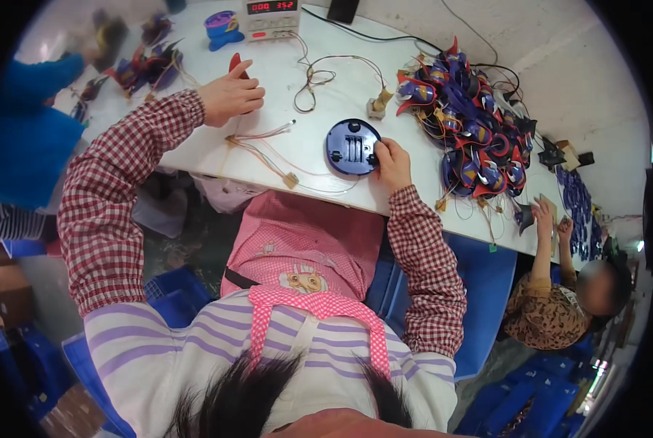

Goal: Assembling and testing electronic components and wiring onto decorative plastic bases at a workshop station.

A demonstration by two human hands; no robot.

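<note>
My right hand [393, 164] pinches the right rim of a round dark blue plastic base [352, 146]. The base's inner side faces up, with slots in its middle and round posts near its edge. Farther left, my left hand [232, 97] curves over a red pointed piece [240, 66]; its tip sticks out past the fingers and the rest is hidden under them. Between the hands lie thin wires [261, 150] with a small connector [291, 179] near the table's front edge. A small block with a tan top [378, 104] stands just beyond the base, joined to wires.
A heap of purple and red toy parts [480, 124] covers the right of the white table [195, 150]; more lie far left. At the back stand a power supply [274, 18] and a blue-purple tape roll [223, 31]. People work at both sides; blue bins [480, 292] stand below.
</note>
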